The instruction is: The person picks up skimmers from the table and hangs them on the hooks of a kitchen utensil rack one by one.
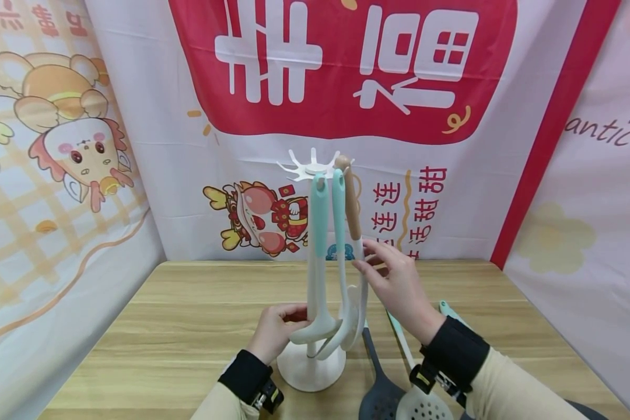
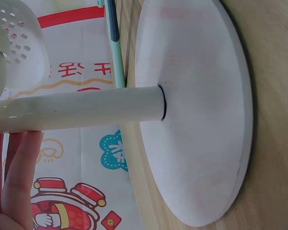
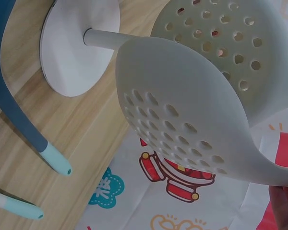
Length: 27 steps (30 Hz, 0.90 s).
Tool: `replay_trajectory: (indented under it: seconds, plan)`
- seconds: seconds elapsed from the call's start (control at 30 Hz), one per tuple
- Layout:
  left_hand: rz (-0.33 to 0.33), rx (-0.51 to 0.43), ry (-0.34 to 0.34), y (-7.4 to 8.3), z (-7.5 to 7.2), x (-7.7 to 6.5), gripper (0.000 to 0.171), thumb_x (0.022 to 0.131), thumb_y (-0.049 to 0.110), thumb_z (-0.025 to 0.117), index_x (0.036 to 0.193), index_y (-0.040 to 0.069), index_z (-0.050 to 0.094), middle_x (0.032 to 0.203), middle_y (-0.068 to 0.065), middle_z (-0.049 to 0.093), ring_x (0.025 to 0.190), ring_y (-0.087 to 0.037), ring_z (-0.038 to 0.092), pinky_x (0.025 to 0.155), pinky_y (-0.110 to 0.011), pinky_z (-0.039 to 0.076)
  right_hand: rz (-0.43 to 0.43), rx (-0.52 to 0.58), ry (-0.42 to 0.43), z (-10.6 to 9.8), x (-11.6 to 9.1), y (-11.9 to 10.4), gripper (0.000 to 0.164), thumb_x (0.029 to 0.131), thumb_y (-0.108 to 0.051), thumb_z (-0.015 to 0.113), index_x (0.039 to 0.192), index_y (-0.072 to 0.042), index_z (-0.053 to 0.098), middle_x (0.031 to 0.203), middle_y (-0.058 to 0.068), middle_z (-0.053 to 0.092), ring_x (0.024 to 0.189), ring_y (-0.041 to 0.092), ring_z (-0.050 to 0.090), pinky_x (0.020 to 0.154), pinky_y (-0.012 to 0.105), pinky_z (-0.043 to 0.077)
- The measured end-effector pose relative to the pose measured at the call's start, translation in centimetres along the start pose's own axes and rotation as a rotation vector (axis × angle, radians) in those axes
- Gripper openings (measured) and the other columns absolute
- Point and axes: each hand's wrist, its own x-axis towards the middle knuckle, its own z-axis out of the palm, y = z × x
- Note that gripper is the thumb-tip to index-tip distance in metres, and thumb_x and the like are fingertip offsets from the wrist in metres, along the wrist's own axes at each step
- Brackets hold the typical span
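In my head view, my left hand [image 1: 277, 332] is curled round the pole of the white stand [image 1: 310, 376] on the surface [image 1: 205, 326], while my right hand [image 1: 396, 280] pinches the wooden-handled skimmer [image 1: 353, 210], slightly tilted, its end beside the pronged top [image 1: 313, 168]. My left wrist view shows bent fingers [image 2: 21, 177] touching the pole. My right wrist view shows the skimmer's perforated head before another perforated head [image 3: 230, 52].

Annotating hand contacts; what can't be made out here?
- Left hand: left wrist view, mostly cropped by left edge.
- Right hand: right wrist view, mostly cropped by lower right corner.
- Wooden-handled skimmer: right wrist view, handle cropped by right edge.
- Rightmost mint handle: head view, lower part hidden by black wristband.
- Dark skimmer: head view, tip cropped by bottom edge.
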Motion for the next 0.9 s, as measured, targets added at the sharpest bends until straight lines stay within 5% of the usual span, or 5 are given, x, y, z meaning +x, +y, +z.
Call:
replay_trajectory:
  seconds: [0.27,0.47,0.73,0.9]
  plan:
    - [-0.002,-0.007,-0.005,0.1,-0.3,-0.5,0.029,0.084,0.006,0.076,0.112,0.002,0.073,0.102,-0.013,0.075,0.092,-0.021,0.07,0.089,-0.044,0.052,-0.001,0.019,-0.008,0.3,0.0,0.0,0.038,0.091,-0.009,0.069,0.129,-0.004,0.063,0.102,0.011,0.071,0.089,0.025,0.069,0.074,0.029,0.059]
    - [0.011,0.05,-0.012,-0.2,-0.3,-0.9,0.025,0.091,0.015,0.07,0.114,0.006,0.073,0.105,-0.009,0.075,0.1,-0.022,0.068,0.092,-0.049,0.05,0.006,0.038,-0.043,0.1,-0.5,0.0,0.043,0.095,-0.015,0.066,0.135,-0.006,0.058,0.108,0.011,0.071,0.093,0.023,0.071,0.078,0.033,0.059]
    - [0.111,0.133,-0.006,-0.6,0.0,-1.4,0.031,0.096,0.024,0.063,0.12,0.007,0.07,0.109,-0.007,0.074,0.104,-0.023,0.067,0.092,-0.037,0.052,0.009,-0.055,0.012,-1.2,-1.6,1.8,0.029,0.1,-0.014,0.059,0.126,-0.003,0.062,0.108,0.012,0.072,0.088,0.021,0.069,0.075,0.025,0.057]
    - [0.221,0.208,-0.026,-0.8,0.1,-1.6,0.032,0.091,0.0,0.065,0.123,0.001,0.066,0.108,-0.014,0.071,0.098,-0.029,0.068,0.084,-0.033,0.057,0.133,-0.056,-0.023,-1.7,-2.5,2.6,0.028,0.102,-0.022,0.055,0.122,-0.004,0.064,0.105,0.011,0.072,0.087,0.02,0.067,0.073,0.021,0.055]
